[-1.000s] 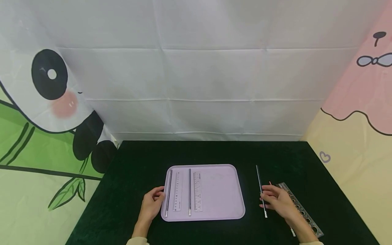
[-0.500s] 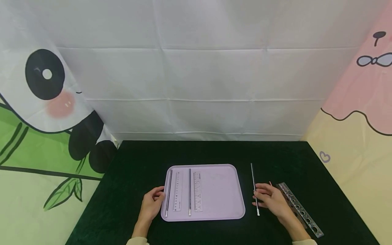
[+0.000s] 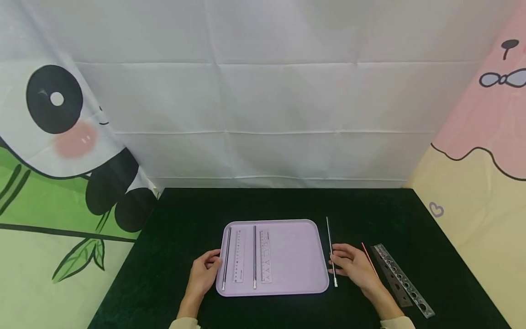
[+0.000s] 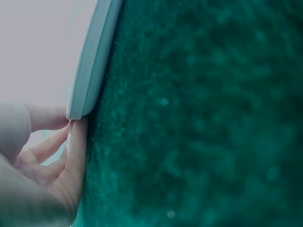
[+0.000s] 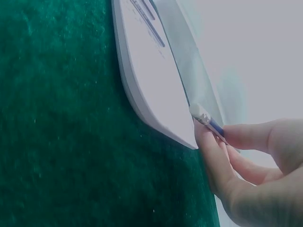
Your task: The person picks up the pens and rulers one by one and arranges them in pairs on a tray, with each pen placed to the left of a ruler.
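Observation:
My right hand [image 3: 355,268] pinches a dark pencil [image 3: 329,234] between thumb and fingers, just off the right edge of the lilac tray [image 3: 293,256]. In the right wrist view, the pencil's white eraser end [image 5: 199,112] points toward the tray. At the tray's left edge, my left hand [image 3: 202,275] grips the rim; the left wrist view has the thumb on top and fingers against the underside. On the tray, from left to right, lie a pencil [image 3: 226,260], a clear ruler [image 3: 238,260], another pencil [image 3: 255,256] and a clear ruler with cut-out shapes [image 3: 265,260].
Right of my right hand, a red pencil [image 3: 369,258] lies partly behind the wrist. Beside it are a silvery ruler with round holes [image 3: 404,281] and a greyish ruler [image 3: 395,287] partly under it. Dark green cloth [image 3: 246,203] covers the table.
My right hand has carried the pencil leftward, from near the rulers to beside the tray's right edge, uncovering more of the rulers and the red pencil. My left hand and the tray stay put.

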Demonstrator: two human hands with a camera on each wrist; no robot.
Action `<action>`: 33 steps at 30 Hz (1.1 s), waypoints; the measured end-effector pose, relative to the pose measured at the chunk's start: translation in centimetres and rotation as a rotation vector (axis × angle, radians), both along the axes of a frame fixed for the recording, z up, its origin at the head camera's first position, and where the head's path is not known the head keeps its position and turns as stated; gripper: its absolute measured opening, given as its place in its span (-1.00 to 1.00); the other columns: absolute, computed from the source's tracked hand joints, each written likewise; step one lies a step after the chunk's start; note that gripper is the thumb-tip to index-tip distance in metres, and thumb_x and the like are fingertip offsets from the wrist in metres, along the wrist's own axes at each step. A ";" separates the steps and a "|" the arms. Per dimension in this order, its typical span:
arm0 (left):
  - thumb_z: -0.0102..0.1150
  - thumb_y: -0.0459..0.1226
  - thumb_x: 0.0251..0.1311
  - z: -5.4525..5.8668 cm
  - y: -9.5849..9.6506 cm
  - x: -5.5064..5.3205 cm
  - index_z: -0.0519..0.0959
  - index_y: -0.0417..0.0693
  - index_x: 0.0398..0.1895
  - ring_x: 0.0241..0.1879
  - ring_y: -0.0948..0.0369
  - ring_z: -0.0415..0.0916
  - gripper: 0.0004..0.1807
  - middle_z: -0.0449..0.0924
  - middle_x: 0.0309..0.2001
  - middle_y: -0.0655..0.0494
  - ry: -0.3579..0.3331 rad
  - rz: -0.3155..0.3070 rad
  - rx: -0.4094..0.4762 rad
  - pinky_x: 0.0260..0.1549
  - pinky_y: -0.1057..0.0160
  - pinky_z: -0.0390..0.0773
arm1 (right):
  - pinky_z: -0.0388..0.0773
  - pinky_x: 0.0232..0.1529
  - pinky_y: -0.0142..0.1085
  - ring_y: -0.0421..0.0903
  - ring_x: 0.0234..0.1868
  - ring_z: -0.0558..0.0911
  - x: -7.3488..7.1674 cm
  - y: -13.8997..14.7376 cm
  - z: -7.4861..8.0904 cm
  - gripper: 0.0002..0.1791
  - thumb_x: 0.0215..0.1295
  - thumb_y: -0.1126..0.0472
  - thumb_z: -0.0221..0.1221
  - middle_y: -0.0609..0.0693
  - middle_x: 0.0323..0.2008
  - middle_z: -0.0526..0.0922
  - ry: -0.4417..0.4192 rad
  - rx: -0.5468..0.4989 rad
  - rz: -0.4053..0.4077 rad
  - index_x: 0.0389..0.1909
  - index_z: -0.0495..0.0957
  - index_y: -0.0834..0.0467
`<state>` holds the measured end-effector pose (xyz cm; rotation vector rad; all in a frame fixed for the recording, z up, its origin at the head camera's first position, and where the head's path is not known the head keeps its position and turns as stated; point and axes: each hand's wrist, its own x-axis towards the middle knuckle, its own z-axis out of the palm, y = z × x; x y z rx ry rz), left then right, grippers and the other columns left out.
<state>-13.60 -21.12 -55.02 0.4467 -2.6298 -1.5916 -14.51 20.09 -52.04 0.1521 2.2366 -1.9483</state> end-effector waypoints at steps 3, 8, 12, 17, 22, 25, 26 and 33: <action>0.11 -0.35 0.45 0.1 -0.2 0.1 0.56 -0.22 0.27 -0.17 0.09 0.51 -0.63 0.61 -0.06 -0.08 -0.004 -0.006 0.004 -0.21 0.23 0.51 | 0.71 -0.18 -0.10 0.13 -0.07 0.71 0.1 -0.6 -0.1 -0.57 0.43 0.42 0.18 0.34 -0.01 0.58 0.010 0.007 0.008 0.26 0.42 0.46; 0.11 -0.36 0.46 0.2 -0.5 0.4 0.55 -0.22 0.28 -0.17 0.09 0.51 -0.63 0.61 -0.05 -0.08 -0.005 -0.017 0.009 -0.21 0.22 0.51 | 0.71 -0.19 -0.11 0.10 -0.09 0.72 0.3 -1.6 -0.2 -0.58 0.43 0.40 0.20 0.28 -0.03 0.61 0.010 0.026 0.003 0.25 0.45 0.42; 0.11 -0.36 0.46 0.1 -0.7 0.5 0.55 -0.22 0.28 -0.17 0.09 0.51 -0.63 0.60 -0.05 -0.09 -0.004 -0.023 0.008 -0.21 0.22 0.51 | 0.71 -0.17 -0.08 0.07 -0.12 0.71 0.6 -2.5 -0.3 -0.59 0.42 0.39 0.21 0.26 -0.03 0.62 0.016 0.051 0.005 0.24 0.47 0.40; 0.11 -0.36 0.46 0.0 -0.9 0.6 0.55 -0.22 0.27 -0.17 0.09 0.51 -0.63 0.61 -0.05 -0.08 -0.003 -0.028 0.000 -0.20 0.22 0.51 | 0.71 -0.20 -0.06 0.06 -0.16 0.71 0.8 -3.7 -0.6 -0.59 0.40 0.39 0.22 0.24 -0.05 0.63 0.021 0.050 0.003 0.22 0.49 0.40; 0.11 -0.36 0.45 -0.2 -1.1 0.8 0.56 -0.22 0.27 -0.17 0.10 0.51 -0.63 0.61 -0.05 -0.08 0.000 -0.034 0.001 -0.21 0.22 0.51 | 0.71 -0.19 -0.08 0.03 -0.19 0.71 1.3 -4.8 -0.7 -0.61 0.40 0.36 0.24 0.20 -0.07 0.64 0.021 0.055 -0.005 0.20 0.52 0.36; 0.11 -0.36 0.45 -0.2 -1.2 0.9 0.56 -0.21 0.27 -0.17 0.10 0.51 -0.63 0.61 -0.05 -0.08 0.001 -0.038 0.002 -0.21 0.22 0.51 | 0.71 -0.16 -0.09 0.03 -0.18 0.72 1.5 -5.4 -0.8 -0.63 0.40 0.36 0.24 0.19 -0.07 0.65 0.029 0.063 -0.004 0.18 0.54 0.35; 0.11 -0.36 0.45 -0.2 -1.3 0.9 0.56 -0.21 0.27 -0.17 0.10 0.51 -0.63 0.61 -0.05 -0.07 0.000 -0.040 0.002 -0.21 0.21 0.51 | 0.70 -0.15 -0.09 0.03 -0.17 0.72 1.5 -5.6 -0.8 -0.63 0.40 0.35 0.24 0.19 -0.07 0.66 0.030 0.061 -0.003 0.18 0.54 0.35; 0.11 -0.36 0.45 -0.1 -1.2 0.9 0.56 -0.22 0.26 -0.17 0.08 0.51 -0.64 0.61 -0.05 -0.09 0.007 -0.043 0.006 -0.21 0.24 0.50 | 0.71 -0.19 -0.11 0.06 -0.18 0.74 1.4 -6.7 -0.9 -0.61 0.41 0.36 0.23 0.25 -0.05 0.64 0.043 0.034 0.020 0.20 0.50 0.40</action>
